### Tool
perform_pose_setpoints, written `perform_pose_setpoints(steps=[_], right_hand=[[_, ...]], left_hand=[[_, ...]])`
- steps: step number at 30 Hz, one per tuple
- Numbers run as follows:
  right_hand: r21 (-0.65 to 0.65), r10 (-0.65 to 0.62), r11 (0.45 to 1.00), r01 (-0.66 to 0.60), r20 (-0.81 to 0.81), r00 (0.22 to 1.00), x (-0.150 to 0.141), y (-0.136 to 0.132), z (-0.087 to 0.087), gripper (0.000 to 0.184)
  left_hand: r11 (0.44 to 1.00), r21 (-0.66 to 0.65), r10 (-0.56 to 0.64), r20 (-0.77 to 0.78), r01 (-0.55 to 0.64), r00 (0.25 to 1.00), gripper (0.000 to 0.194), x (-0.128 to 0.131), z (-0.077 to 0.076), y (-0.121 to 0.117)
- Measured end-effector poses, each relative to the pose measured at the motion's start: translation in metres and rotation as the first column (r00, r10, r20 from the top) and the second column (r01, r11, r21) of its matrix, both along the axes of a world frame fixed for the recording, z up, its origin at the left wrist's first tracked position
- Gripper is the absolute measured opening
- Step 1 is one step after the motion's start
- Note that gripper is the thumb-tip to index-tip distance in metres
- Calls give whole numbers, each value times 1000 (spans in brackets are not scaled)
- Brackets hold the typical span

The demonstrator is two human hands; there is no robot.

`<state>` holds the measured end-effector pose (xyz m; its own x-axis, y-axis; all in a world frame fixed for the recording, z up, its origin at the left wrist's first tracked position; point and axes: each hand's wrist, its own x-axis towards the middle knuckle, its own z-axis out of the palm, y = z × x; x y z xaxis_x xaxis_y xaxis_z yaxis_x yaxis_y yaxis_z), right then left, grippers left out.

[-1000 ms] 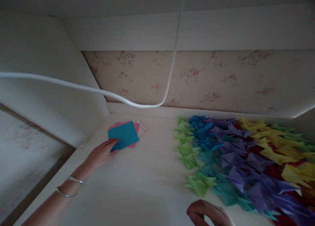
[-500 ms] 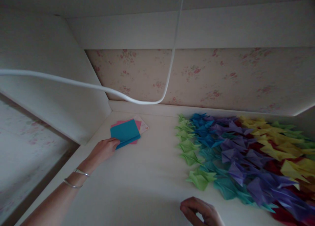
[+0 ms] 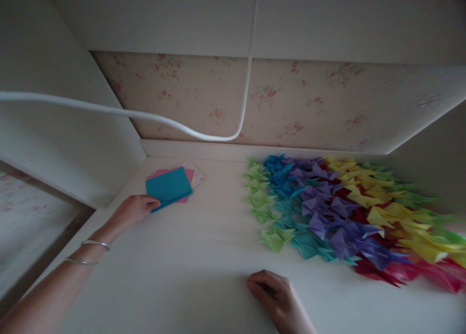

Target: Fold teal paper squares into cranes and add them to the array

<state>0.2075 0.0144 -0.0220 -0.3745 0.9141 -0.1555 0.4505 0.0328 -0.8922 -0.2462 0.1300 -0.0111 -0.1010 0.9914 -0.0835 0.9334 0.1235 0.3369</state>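
At the left, my left hand (image 3: 140,208) pinches the near corner of a stack of blue square paper (image 3: 169,184), whose near edge is lifted. Pink paper (image 3: 190,175) and a pale patterned sheet (image 3: 198,177) stick out from under the blue stack. My right hand (image 3: 271,292) is held over the front of the white surface, fingers curled and thumb against the forefinger, with nothing visible in it. Beyond it, to the right, lie many folded paper shapes; the closest is a light green one (image 3: 276,238). Teal ones (image 3: 305,242) and purple ones (image 3: 344,242) lie beside it.
Yellow (image 3: 396,215) and red folded shapes (image 3: 378,271) continue to the right. A white cable (image 3: 204,136) loops across the view above the surface. White panels (image 3: 73,144) and a flowered wall (image 3: 269,93) enclose the left and back.
The view has shifted, so the papers and folded shapes sit further left and higher. The blue paper's near edge looks less lifted. More of my right hand shows, its fingers closed tighter.
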Motion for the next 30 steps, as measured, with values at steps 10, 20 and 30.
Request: perform_pose_setpoints(steps=[10, 20, 30], right_hand=[[119, -5, 993, 0, 41, 999, -8, -11, 0, 28], [174, -13, 985, 2, 63, 998, -9, -12, -2, 24], [219, -10, 976, -14, 107, 994, -7, -14, 1, 21]], left_hand=[[993, -65, -96, 56, 100, 994, 29, -10, -9, 7], [998, 64, 32, -170, -21, 985, 33, 19, 17, -8], [892, 397, 336, -261, -217, 905, 41, 47, 59, -22]])
